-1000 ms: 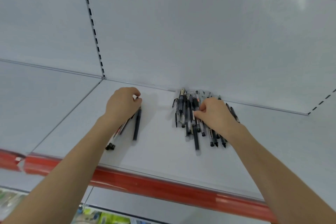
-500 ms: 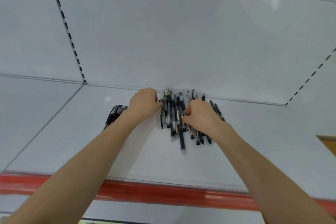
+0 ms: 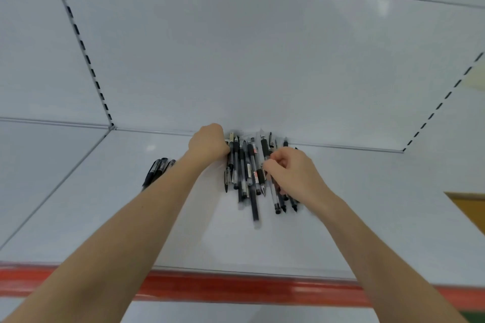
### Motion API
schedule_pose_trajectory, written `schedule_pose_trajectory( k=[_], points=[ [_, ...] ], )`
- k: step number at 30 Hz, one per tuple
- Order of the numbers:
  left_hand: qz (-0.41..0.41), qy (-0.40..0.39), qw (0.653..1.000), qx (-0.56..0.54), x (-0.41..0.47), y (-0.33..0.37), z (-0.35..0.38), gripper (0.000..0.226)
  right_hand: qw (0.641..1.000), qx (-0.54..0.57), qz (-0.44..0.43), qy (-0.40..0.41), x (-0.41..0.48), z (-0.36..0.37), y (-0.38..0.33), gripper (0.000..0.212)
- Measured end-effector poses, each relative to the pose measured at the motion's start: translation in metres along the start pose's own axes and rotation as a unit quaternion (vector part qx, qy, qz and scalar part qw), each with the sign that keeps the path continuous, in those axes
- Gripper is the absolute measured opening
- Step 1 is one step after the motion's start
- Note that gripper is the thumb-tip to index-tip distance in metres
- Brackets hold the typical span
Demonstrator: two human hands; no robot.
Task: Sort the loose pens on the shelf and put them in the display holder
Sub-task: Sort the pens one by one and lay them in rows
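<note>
Bare left grip (image 3: 208, 143), bare right grip (image 3: 291, 173), long bare forearms (image 3: 147, 217).

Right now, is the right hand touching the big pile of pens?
Touching. The head view shows the right hand with fingers curled into the pen pile, pens running beneath it.

The pile of pens (image 3: 248, 176) lies hard against the back panel (image 3: 262, 73) — no way in behind it. The left hand (image 3: 208, 143) blocks its left edge, the right hand (image 3: 291, 173) covers its right half. Farther left of the pile lies a small bunch of pens (image 3: 157, 169); in front, bare shelf (image 3: 236, 244) runs to the red strip (image 3: 236, 287).
</note>
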State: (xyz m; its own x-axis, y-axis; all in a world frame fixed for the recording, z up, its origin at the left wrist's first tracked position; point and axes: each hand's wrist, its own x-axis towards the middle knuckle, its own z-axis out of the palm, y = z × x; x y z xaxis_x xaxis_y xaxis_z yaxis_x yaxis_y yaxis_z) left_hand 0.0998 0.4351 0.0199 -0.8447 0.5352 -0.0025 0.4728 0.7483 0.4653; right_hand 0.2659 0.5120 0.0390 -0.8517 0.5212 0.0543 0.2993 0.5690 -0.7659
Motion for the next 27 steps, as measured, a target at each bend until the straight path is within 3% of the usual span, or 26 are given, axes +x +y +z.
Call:
schedule_pose_trajectory(
  k=[3, 7, 9, 12, 14, 19, 27],
  points=[
    [-0.004, -0.021, 0.999, -0.048, 0.004, -0.003, -0.003, 0.037, 0.999, 0.033, 0.007, 0.012, -0.008, -0.006, 0.003, 0.010],
    [-0.014, -0.025, 0.959, -0.281, -0.013, -0.004, -0.020, 0.008, 0.993, 0.111, 0.016, 0.029, -0.022, -0.016, 0.000, 0.009],
    [-0.016, -0.061, 0.906, -0.418, -0.031, -0.002, -0.032, 0.005, 0.989, 0.144, 0.009, 0.041, -0.029, -0.020, -0.005, 0.009],
    [-0.010, -0.126, 0.778, -0.616, -0.057, 0.001, -0.046, 0.015, 0.985, 0.164, -0.033, 0.039, -0.042, -0.021, -0.014, 0.015],
    [0.004, -0.131, 0.734, -0.667, -0.071, 0.003, -0.053, 0.025, 0.983, 0.167, -0.064, 0.034, -0.051, -0.018, -0.020, 0.019],
    [0.017, -0.101, 0.706, -0.701, -0.092, 0.007, -0.059, 0.015, 0.984, 0.142, -0.111, 0.001, -0.060, -0.010, -0.029, 0.020],
    [0.041, -0.078, 0.729, -0.679, -0.102, 0.011, -0.053, 0.010, 0.981, 0.156, -0.111, 0.002, -0.058, -0.005, -0.033, 0.020]
  ],
)
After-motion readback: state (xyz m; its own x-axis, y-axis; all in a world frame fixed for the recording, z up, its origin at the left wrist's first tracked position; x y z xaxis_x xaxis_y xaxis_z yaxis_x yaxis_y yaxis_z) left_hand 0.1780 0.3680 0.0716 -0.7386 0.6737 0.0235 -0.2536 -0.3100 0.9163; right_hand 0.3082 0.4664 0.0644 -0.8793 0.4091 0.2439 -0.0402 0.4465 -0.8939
